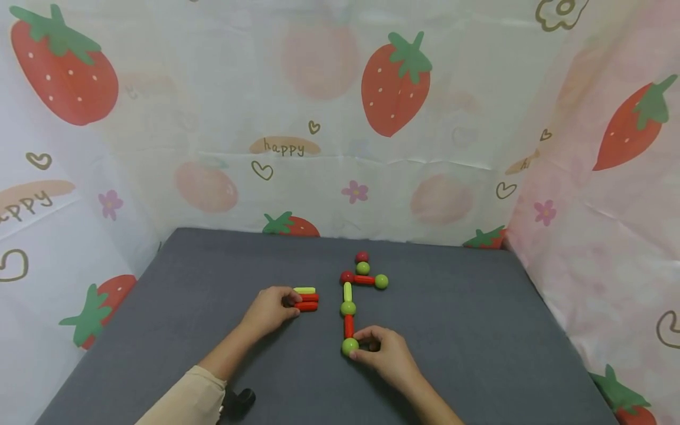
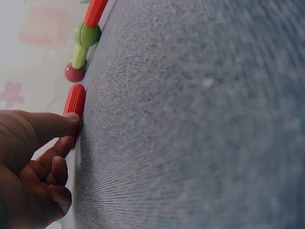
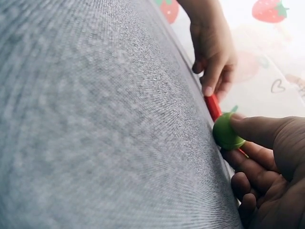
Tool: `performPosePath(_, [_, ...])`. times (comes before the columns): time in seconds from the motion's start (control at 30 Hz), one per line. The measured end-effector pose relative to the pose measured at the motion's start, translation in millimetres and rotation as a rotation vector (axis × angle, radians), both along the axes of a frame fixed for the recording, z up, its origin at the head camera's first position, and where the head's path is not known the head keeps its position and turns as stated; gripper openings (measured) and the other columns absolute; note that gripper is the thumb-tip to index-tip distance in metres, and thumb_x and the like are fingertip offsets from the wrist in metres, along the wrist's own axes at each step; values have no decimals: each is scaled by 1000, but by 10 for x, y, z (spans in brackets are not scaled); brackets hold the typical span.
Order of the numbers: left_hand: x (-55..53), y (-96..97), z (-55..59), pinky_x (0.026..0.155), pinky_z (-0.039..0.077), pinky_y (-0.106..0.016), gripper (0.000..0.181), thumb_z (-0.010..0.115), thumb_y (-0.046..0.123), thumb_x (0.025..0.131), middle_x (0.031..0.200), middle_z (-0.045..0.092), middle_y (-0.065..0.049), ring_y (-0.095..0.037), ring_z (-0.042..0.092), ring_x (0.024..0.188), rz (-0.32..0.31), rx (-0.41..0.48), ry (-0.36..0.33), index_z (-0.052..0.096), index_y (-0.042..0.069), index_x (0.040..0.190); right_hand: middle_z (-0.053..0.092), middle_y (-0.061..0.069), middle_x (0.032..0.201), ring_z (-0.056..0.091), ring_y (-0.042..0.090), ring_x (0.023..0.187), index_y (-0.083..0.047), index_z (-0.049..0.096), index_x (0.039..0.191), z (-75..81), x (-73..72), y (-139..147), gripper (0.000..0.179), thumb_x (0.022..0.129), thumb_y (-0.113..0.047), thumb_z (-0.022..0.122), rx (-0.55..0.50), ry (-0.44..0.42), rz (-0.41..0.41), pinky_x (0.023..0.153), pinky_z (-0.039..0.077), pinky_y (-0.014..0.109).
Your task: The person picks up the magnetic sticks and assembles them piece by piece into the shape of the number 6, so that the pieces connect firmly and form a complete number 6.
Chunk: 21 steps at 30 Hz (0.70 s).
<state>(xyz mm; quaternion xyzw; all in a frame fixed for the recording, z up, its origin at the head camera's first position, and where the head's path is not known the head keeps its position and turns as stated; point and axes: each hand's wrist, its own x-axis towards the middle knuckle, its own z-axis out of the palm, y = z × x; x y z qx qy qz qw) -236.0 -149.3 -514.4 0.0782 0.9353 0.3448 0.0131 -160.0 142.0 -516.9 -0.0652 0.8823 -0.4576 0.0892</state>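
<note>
My left hand (image 1: 270, 311) pinches the left ends of a small stack of rods lying side by side: two red rods (image 1: 307, 306) and a yellow-green rod (image 1: 305, 290) behind them. In the left wrist view, the thumb presses on the nearest ribbed red rod (image 2: 75, 99). Between thumb and fingers, my right hand (image 1: 389, 356) grips a green ball (image 3: 227, 132), which ends the near side of a chain. From that ball the chain runs away through a red rod (image 1: 349, 326), a green ball (image 1: 347, 308) and a yellow-green rod (image 1: 347, 291) to a red ball (image 1: 347, 277).
Off the red ball, another red rod (image 1: 364, 280) points right to a green ball (image 1: 381, 281). Behind it sit a loose-looking green ball (image 1: 363, 268) and a red ball (image 1: 362, 257). A black object (image 1: 241, 401) lies by the left sleeve. Strawberry-print cloth (image 1: 329, 177) surrounds the grey table (image 1: 467, 330).
</note>
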Motion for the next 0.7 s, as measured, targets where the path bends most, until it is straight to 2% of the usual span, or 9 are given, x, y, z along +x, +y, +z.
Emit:
performPosePath(0.2, [71,-31,37,74,50,-35,14,84,19,86,96,72,5,-13,60,81,-20,52,-23,77,21,97,71,-5,98,58,14,83,-20,76,104,-7,-1,-1,33,78,-34,90,0,4,4,71,48,31])
performPosePath(0.47, [261,-94,129,58,42,-28,14,85,18,85,84,68,7,-14,52,66,-81,129,-100,78,22,98,72,-5,98,59,14,83,-20,76,104,-18,-6,-1,32,78,-33,90,-8,6,5,71,49,31])
performPosePath(0.7, [417,-81,195,53,41,-27,14,84,21,86,77,65,4,-15,49,60,-158,182,-165,78,23,99,72,-5,97,59,14,82,-19,76,103,-6,-4,0,32,78,-32,90,-15,9,-2,69,48,29])
